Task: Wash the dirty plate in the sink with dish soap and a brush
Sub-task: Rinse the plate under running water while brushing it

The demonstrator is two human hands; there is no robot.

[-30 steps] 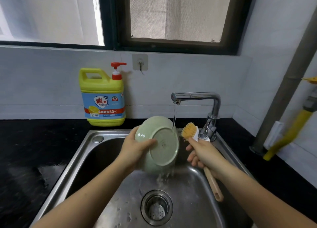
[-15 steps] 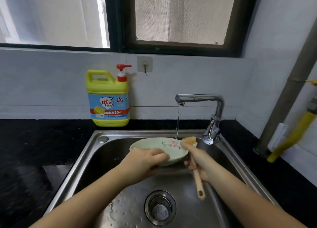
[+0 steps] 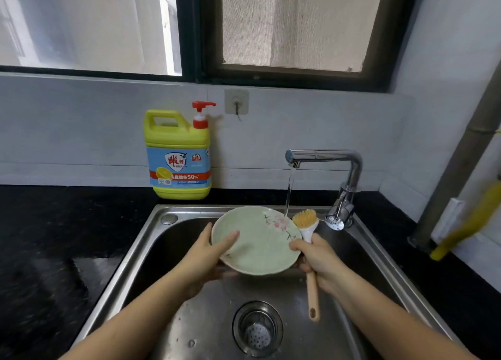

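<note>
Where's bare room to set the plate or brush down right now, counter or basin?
Biggest free patch: black counter left of the sink rim and soap bottle. Basin floor is bare left of the drain strainer. Crowded under the faucet: left hand holds the plate in the stream, right hand grips the brush.

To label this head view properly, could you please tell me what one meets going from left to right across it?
dish soap bottle → left hand → plate → brush → faucet → grey pipe. The right hand overlaps the brush, so it is left out.
</note>
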